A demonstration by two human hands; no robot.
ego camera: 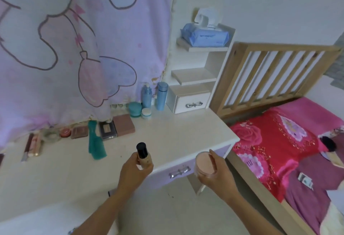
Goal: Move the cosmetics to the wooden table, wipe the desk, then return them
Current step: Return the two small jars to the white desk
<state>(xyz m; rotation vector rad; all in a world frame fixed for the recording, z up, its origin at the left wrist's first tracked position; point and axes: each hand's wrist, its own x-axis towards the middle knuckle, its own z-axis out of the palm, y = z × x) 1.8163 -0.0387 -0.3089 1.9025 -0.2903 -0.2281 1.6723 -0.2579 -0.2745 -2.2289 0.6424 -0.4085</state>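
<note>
Beige foundation bottle (144, 157) stands upright in my left hand (133, 172), fingers wrapped round it. My right hand (218, 173) cups the pink powder jar (205, 166). Both are at lower centre, by the tabletop (167, 134) front edge. I'd keep the jar level while carrying. More cosmetics (123, 125) line the back, centre left.

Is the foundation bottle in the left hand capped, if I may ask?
Capped: the foundation bottle wears its black cap above the left hand.

Both bare arms reach forward. The left hand (133, 169) grips a bottle (143, 152) upright; the right hand (216, 173) cradles a round jar (204, 164).
</note>
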